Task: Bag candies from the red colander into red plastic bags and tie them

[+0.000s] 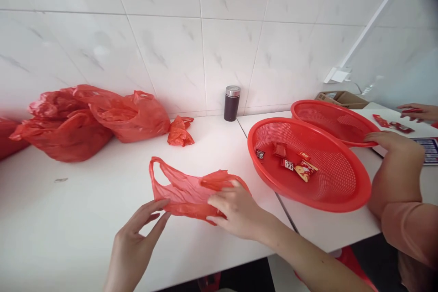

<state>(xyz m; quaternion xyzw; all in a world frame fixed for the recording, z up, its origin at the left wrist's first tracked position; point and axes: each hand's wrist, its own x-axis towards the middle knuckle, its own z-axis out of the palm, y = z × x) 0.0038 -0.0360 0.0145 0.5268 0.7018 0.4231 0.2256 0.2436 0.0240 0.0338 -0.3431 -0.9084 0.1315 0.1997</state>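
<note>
A thin red plastic bag (185, 189) with a loop handle lies spread on the white table in front of me. My left hand (137, 232) pinches its near left edge between thumb and fingertips. On the bag's right side, my right hand (236, 210) grips the plastic with bent fingers, near the other handle. The bag looks mostly flat; whether anything lies inside is hidden. Right of my right hand stands a red plastic basket (342, 191) holding several small wrapped snacks (304, 171).
Filled red bags (137, 118) and a crumpled red bag (180, 132) sit along the tiled wall, near a dark tumbler (232, 105). At right, another person's hand (386, 141) touches a second red basket (328, 116). A cardboard box (345, 99) stands behind.
</note>
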